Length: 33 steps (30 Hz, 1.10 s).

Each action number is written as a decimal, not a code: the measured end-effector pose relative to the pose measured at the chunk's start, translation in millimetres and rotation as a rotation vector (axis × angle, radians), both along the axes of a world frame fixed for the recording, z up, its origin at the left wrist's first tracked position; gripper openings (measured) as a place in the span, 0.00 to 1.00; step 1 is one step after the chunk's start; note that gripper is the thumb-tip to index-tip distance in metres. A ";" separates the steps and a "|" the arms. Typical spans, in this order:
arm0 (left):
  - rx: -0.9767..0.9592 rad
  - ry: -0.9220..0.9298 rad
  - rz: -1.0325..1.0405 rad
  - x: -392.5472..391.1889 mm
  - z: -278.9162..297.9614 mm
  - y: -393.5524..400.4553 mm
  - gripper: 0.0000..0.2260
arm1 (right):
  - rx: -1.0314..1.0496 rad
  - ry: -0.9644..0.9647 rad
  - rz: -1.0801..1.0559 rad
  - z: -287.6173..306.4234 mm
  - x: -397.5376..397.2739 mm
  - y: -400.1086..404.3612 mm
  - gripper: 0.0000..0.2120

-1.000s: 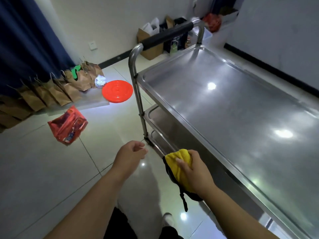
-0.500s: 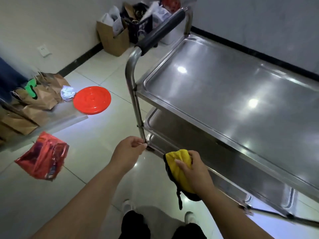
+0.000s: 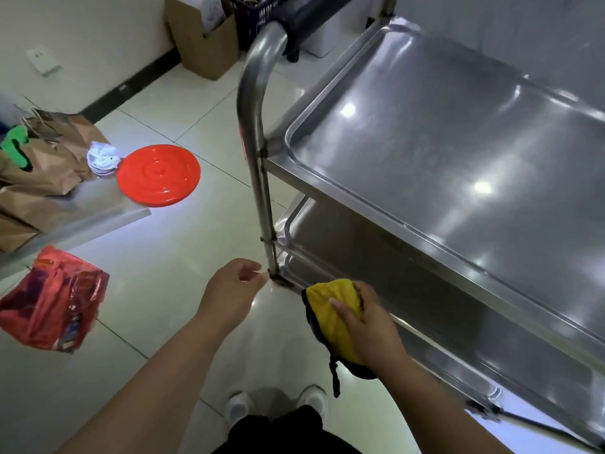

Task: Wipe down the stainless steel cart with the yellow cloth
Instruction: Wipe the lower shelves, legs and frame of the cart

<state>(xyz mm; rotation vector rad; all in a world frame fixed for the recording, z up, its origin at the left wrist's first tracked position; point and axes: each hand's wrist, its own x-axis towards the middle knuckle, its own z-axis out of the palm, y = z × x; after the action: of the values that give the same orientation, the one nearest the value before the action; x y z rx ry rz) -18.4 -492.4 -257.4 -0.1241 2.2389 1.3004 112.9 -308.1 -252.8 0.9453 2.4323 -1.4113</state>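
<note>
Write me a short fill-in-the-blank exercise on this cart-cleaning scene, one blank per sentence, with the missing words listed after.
1. The right hand holds a crumpled cloth whose colour is ____.
2. The round plastic disc on the floor is coloured ____.
3. The left hand, holding nothing, hovers near the upright ____ post of the stainless steel cart.
4. The cart's top shelf carries ____ objects.

Missing words: yellow; red; metal; no

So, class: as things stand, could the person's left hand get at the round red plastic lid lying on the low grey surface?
Probably yes. The left hand holds nothing, fingers loosely curled, and only bare floor tiles show between it and the round red plastic lid. The upright steel cart post stands off to the right, out of that path.
</note>
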 end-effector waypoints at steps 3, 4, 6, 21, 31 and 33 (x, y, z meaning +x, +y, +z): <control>0.000 0.040 0.018 -16.7 -28.3 4.9 0.06 | -0.002 0.032 0.032 -29.4 -19.1 7.5 0.11; 0.002 0.058 0.028 -22.8 -34.1 6.4 0.06 | 0.003 0.058 0.032 -36.9 -24.9 10.5 0.10; 0.003 0.125 0.053 -34.9 -48.6 10.7 0.08 | 0.015 0.110 0.030 -54.1 -38.0 13.8 0.09; 0.324 0.578 0.076 -96.4 -130.5 62.1 0.12 | 0.120 0.220 0.052 -133.9 -118.5 48.0 0.16; 0.394 0.697 0.081 -108.5 -161.4 67.2 0.15 | 0.407 0.267 -0.065 -167.3 -153.8 62.7 0.34; 0.383 0.696 0.065 -110.1 -163.0 65.2 0.15 | 0.521 0.199 0.037 -167.8 -149.2 58.4 0.32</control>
<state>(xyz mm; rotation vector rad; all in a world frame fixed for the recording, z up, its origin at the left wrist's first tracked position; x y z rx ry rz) -128.5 -427.2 -420.4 0.4682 2.4685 2.0108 -36.4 -249.7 -420.6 0.8751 3.0292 -0.9036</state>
